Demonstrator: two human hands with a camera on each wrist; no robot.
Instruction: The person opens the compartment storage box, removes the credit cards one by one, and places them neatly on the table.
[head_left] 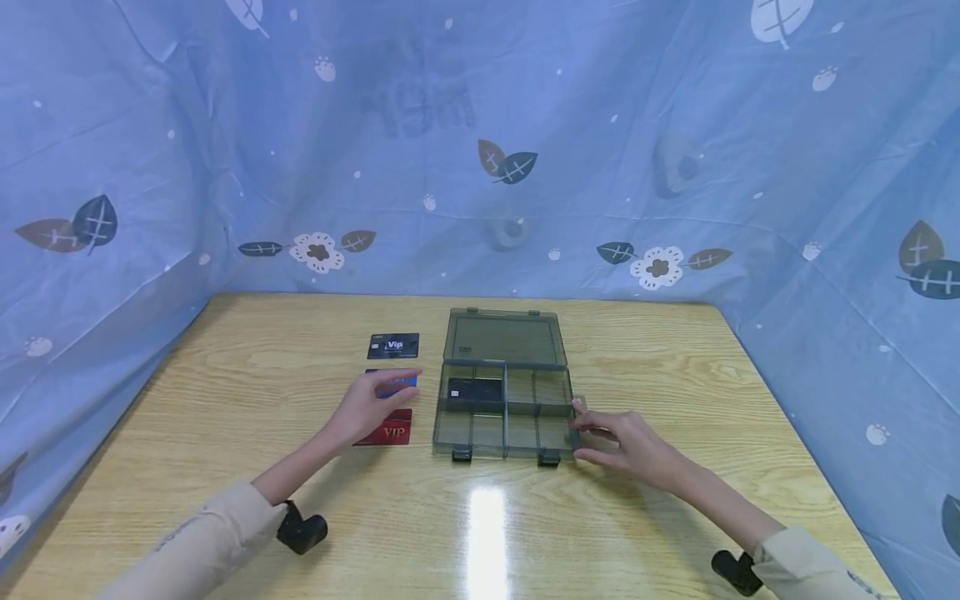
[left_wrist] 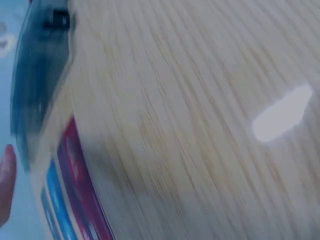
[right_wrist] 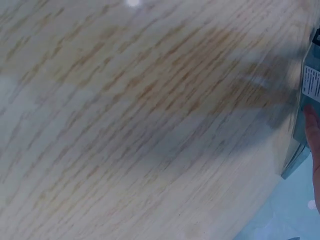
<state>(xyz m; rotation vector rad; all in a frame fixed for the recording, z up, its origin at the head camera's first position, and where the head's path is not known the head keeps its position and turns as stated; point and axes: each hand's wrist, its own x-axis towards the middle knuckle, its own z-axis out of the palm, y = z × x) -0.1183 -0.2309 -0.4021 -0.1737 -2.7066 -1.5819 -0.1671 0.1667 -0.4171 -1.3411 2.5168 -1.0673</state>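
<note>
My left hand (head_left: 366, 408) is over a blue card (head_left: 406, 383), thumb and fingers apart, and partly covers it. A red VIP card (head_left: 396, 430) lies just nearer, partly hidden under that hand, and a black Vip card (head_left: 394, 346) lies beyond. To the right sits a smoky clear plastic organizer box (head_left: 507, 429) with its lid (head_left: 505, 337) laid back. A dark card (head_left: 480, 390) rests in its back left compartment. My right hand (head_left: 633, 446) touches the box's right side with its fingertips; in the right wrist view a finger lies along the wall beside a white label (right_wrist: 311, 82).
The wooden table (head_left: 645, 350) is backed and flanked by a blue patterned cloth (head_left: 450, 100). Two dark latches (head_left: 549, 457) stick out at the box's front edge. Black wrist devices (head_left: 302, 528) sit at both cuffs.
</note>
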